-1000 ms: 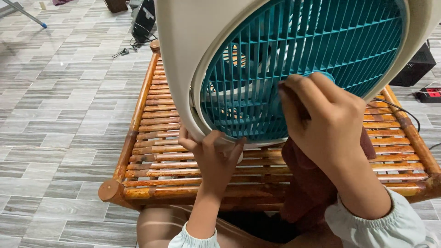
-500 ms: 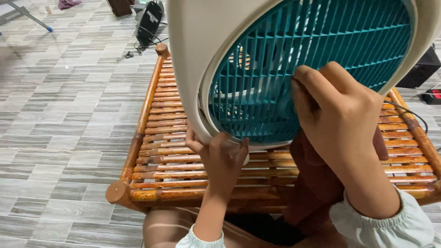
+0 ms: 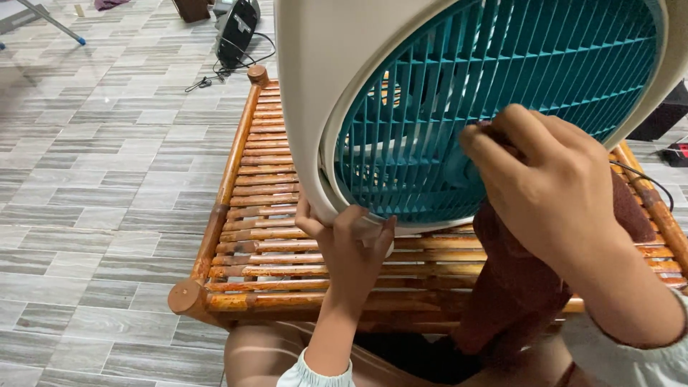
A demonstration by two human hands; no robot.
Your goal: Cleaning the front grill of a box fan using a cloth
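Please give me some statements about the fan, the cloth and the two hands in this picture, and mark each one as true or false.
1. The left hand grips the lower rim of the cream plastic fan housing. True.
2. The round fan grille is red. False: it is teal.
3. The right hand presses a dark reddish-brown cloth against the grille. True.
4. The fan stands on a glass table. False: it rests on a slatted bamboo bench.

Left hand (image 3: 347, 251) steadying fan (image 3: 315, 107), cloth (image 3: 516, 279) wiping
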